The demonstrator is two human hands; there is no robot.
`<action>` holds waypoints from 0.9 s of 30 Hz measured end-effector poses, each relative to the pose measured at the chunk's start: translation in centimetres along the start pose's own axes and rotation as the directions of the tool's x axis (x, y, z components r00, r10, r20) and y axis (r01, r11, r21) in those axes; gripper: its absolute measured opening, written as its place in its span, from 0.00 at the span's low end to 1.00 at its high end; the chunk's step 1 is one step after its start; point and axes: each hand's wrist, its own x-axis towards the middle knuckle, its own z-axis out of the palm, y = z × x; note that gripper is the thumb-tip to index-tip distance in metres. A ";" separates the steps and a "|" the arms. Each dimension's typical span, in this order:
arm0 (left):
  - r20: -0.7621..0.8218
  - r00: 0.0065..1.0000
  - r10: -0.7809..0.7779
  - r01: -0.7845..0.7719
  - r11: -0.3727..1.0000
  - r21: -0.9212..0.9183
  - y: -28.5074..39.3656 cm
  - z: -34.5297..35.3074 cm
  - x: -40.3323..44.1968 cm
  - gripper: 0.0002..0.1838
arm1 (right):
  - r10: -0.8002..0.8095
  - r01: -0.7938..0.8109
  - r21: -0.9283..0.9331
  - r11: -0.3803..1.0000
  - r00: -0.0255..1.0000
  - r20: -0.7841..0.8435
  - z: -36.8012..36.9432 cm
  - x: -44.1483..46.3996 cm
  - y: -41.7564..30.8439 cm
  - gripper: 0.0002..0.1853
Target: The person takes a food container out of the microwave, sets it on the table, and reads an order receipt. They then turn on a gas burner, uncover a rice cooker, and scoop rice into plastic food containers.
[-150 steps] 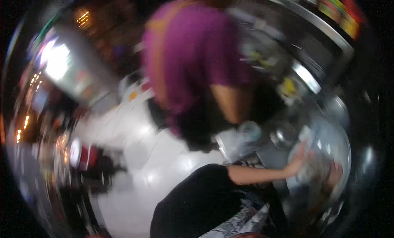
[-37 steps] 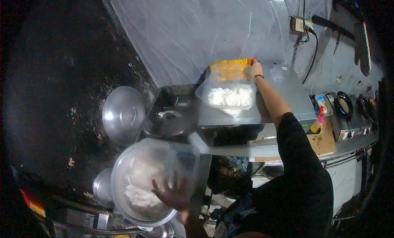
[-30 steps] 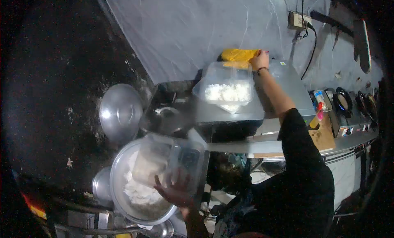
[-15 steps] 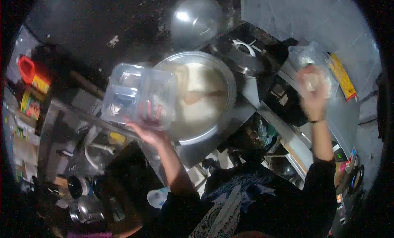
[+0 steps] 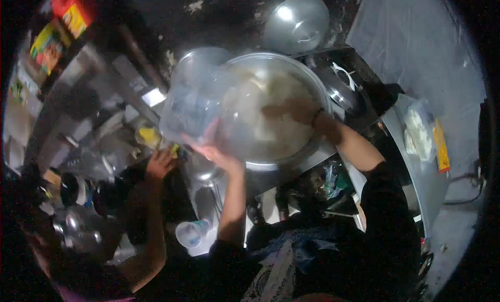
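My left hand holds up a clear plastic tray from its near side, fingers spread along its underside. Blur hides most of its compartments. The tray overlaps the left rim of a large round metal pot. Pale, whitish contents fill much of the pot, too smeared to name. Into the pot, from the right, reaches my right hand. It is low over or among the contents, and motion blur hides its fingers and anything in them.
A metal bowl and a dark lid lie beyond the pot. To the right are a plastic bag with white contents and a yellow box. Another person's hand is at the left, near a plastic cup.
My right hand has moved left from beside the plastic bag into the pot. The tray stays in my left hand, now tilted differently. Another person's arm has entered at the left.
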 end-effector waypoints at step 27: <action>-0.161 0.976 -0.147 0.142 0.989 -0.042 0.7 0.8 0.7 0.38 | -0.019 0.142 -0.587 0.797 0.978 0.210 0.0 -0.1 0.6 0.18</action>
